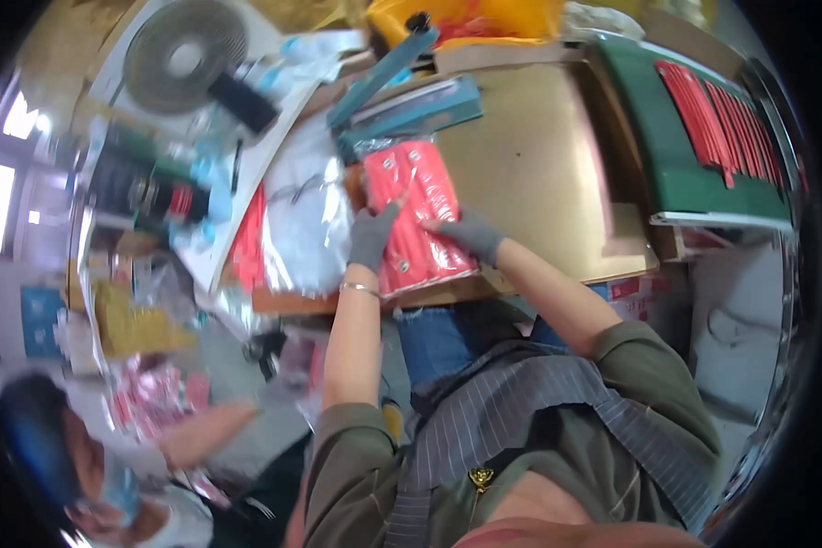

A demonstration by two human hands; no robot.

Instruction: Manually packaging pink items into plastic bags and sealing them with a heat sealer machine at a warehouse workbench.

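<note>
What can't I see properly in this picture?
In the head view:
- Red packet: its underside, hidden by its own top.
- Packet's left edge: partly covered by the left hand.
- Yellow container: its far side, cut off by the upper edge.
- Co-worker's forearm: blurred, hand unclear.

The red pack [426, 196] is covered by glossy clear plastic. On the left hand [371, 239] and right hand [468, 236], matt cloth gloves [484, 241] are worn. At 2 o'clock, a smooth green board [671, 169] is seen.
</note>
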